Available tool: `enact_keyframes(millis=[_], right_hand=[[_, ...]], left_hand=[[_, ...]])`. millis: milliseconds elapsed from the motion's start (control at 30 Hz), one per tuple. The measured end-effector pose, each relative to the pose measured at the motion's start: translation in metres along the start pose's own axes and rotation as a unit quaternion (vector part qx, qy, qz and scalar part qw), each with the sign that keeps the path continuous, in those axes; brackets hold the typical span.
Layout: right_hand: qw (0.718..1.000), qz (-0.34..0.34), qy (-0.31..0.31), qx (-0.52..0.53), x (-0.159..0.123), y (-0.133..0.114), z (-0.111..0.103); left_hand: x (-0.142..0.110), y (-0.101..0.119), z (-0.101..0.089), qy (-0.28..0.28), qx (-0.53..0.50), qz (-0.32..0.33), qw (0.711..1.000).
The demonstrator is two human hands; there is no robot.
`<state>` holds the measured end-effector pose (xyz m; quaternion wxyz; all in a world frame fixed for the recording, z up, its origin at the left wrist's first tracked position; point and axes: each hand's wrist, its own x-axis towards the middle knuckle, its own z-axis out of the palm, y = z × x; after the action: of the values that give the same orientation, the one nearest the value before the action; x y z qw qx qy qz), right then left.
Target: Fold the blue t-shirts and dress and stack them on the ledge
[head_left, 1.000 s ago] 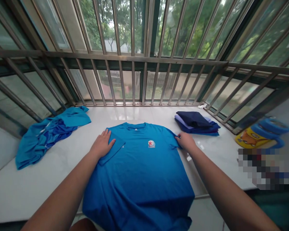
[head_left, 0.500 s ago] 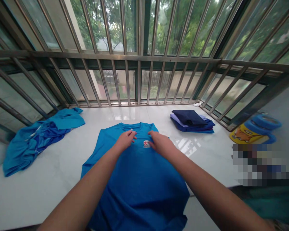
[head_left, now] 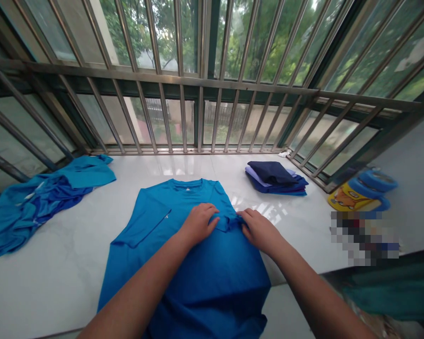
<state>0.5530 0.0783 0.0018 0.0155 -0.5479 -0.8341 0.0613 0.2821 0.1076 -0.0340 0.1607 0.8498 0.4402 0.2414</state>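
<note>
A blue T-shirt lies spread on the white ledge, its collar toward the window. The left-hand sleeve is folded inward over the body. On the other side, the sleeve is turned in across the chest. My left hand rests on the chest beside that sleeve, thumb and fingers apart. At the shirt's right edge, my right hand pinches the bunched cloth between thumb and fingers. The lower end of the shirt is loosely rumpled near me.
A crumpled heap of blue clothes lies at the left. Folded dark garments are stacked at the back right. Near the right wall is a yellow and blue bottle, with blurred-out items before it. Metal bars line the window behind.
Both hands have moved from near the collar, my left hand rightward and nearer me. The right-hand sleeve is now turned over the chest, and the small white-and-red logo is no longer visible.
</note>
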Motion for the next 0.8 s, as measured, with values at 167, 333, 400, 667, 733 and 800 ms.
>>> enact_keyframes(millis=[167,333,400,667,733,800], right_hand=[[0.996,-0.034,-0.018,-0.075,-0.003,0.003,0.01],[0.992,-0.033,0.006,-0.118,-0.014,0.02,0.015],[0.995,-0.007,0.01,-0.103,-0.02,0.025,0.016],[0.986,-0.08,0.142,-0.019,0.03,-0.007,0.021],[0.989,-0.103,0.109,-0.015,0.061,-0.021,0.024],[0.993,-0.093,0.062,-0.022,0.091,-0.03,0.027]], left_hand=[[-0.01,0.006,0.013,-0.064,0.039,0.02,0.997],[-0.02,-0.001,0.019,-0.028,0.025,0.005,0.999],[-0.021,-0.001,0.021,-0.009,0.024,-0.002,1.0],[-0.021,0.004,0.021,-0.014,0.042,-0.001,0.999],[-0.021,0.005,0.022,-0.021,0.046,-0.002,0.999],[-0.021,0.005,0.022,-0.02,0.05,0.001,0.999]])
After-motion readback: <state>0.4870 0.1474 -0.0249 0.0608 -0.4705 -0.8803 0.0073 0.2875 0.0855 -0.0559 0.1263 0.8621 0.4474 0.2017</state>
